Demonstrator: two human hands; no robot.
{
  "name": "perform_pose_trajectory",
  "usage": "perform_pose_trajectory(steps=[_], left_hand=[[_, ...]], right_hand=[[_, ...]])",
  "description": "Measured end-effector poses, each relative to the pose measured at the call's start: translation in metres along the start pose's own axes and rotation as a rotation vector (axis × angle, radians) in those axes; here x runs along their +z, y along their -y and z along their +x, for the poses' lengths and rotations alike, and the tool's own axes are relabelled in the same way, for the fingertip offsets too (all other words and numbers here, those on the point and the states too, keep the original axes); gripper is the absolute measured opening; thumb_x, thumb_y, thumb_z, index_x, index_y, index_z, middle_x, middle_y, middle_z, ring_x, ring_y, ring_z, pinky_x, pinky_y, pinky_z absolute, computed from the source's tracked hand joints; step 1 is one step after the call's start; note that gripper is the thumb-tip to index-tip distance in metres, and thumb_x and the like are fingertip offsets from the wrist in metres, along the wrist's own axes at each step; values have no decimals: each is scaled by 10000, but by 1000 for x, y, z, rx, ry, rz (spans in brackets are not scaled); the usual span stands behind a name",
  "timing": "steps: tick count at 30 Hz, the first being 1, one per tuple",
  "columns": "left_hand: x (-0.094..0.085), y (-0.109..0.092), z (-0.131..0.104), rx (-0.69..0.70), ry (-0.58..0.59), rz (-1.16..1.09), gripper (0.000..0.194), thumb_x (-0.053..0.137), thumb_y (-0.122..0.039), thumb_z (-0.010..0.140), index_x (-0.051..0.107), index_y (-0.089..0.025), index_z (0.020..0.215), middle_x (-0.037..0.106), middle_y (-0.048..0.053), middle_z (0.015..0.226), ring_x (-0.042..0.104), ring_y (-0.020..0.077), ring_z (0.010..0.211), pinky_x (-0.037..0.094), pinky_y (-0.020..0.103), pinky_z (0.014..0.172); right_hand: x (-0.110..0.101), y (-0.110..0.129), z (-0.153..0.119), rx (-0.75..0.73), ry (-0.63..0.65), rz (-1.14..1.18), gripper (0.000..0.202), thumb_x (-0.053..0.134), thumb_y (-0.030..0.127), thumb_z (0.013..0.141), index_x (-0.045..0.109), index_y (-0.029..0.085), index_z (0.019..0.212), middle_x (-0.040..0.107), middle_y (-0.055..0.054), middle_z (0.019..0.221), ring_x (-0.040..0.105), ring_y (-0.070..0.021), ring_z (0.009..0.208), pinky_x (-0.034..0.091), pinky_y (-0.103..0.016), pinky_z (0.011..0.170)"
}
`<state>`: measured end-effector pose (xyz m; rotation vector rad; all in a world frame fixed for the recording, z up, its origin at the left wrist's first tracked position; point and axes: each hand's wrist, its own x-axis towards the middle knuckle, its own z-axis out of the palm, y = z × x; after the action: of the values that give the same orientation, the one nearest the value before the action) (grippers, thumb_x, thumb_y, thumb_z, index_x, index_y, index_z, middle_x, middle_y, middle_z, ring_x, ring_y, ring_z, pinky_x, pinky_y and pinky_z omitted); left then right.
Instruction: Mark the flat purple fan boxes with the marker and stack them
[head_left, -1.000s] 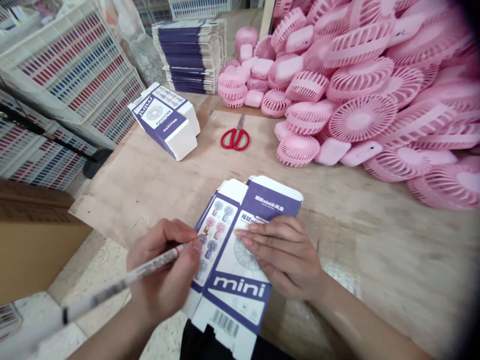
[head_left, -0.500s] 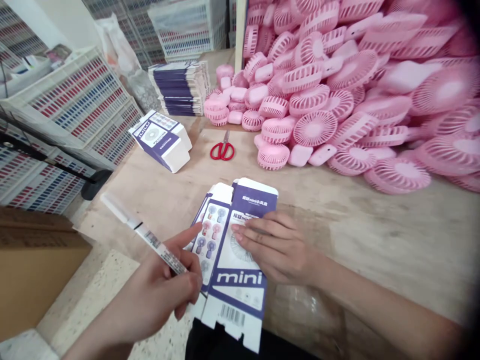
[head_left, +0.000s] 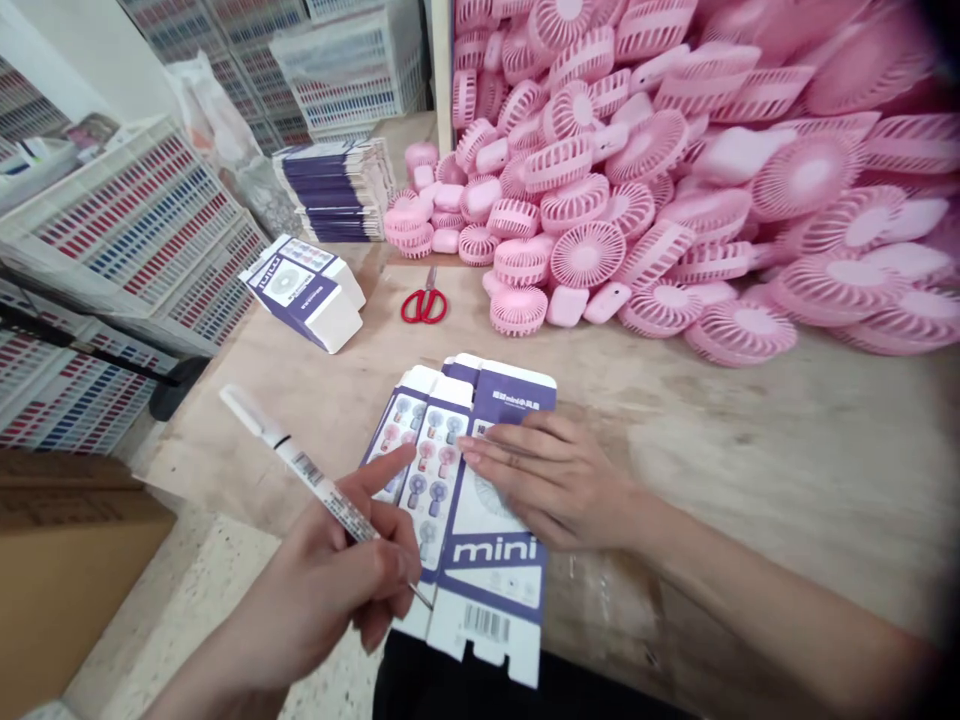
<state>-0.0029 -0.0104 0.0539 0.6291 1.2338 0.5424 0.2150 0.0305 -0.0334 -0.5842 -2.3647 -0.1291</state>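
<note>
My left hand (head_left: 341, 565) grips a white pen (head_left: 319, 490), its capped end pointing up to the left and its thin tip at the lower flap of a flattened carton. My left index finger points out over the carton's side panel. The purple and white printed carton (head_left: 493, 585) lies at the table's near edge, its barcode end overhanging. Fingers together and outstretched, my right hand (head_left: 562, 480) rests flat on its front panel. Another printed panel with small fan pictures (head_left: 397, 412) shows on the left; whether it belongs to the same carton I cannot tell.
Pink mini fans (head_left: 589, 253) lie heaped across the back and right. Red-handled scissors (head_left: 424, 306) rest on the table (head_left: 247, 440), near a folded-up box (head_left: 306, 292). Behind stands a stack of flat cartons (head_left: 334, 190). White crates (head_left: 142, 200) and a brown carton (head_left: 75, 560) are at left.
The view has shifted, sliding the background leftward. More of the left fan-picture panel shows beside the carton. The pen remains in my left hand and my right hand stays on the carton.
</note>
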Motion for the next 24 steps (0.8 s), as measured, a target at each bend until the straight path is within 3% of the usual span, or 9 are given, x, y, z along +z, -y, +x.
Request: perform_pose_trajectory(steps=[11,17,19,21,24], left_hand=[[8,7,-10,-5,12,-26,903,622,-174,615,210,-255,1414,572,-30,582,442,78,399,337,132,295],[10,9,-11,-2,58,-5,857,611,-173,634,247,-291,1401,564,-35,568,455,81,396,338,135,298],[8,6,-9,2,83,21,799,621,-171,630,330,-287,1365,571,-30,572,461,85,387,342,146,293],[4,0,-4,104,39,57,619,627,-171,633,499,-245,1234,582,-20,569,458,81,366,343,156,292],[0,-7,10,478,-222,142,162,636,-160,644,614,-175,804,590,-13,532,484,83,372,370,173,338]], right_hand=[[5,4,-9,48,40,54,422,442,254,870,418,84,1256,573,-67,1237,460,-150,1173,366,-332,912],[10,6,-13,70,86,98,553,428,294,890,240,84,1366,528,-78,1288,379,-153,1255,335,-350,967],[13,8,-14,91,90,132,592,410,323,896,180,85,1388,511,-88,1304,365,-165,1266,327,-369,977],[16,10,-14,121,106,180,612,386,341,902,129,96,1401,488,-92,1325,343,-174,1282,310,-393,993],[17,14,-14,164,131,247,618,365,333,904,91,105,1408,462,-88,1348,291,-191,1316,265,-426,1022]])
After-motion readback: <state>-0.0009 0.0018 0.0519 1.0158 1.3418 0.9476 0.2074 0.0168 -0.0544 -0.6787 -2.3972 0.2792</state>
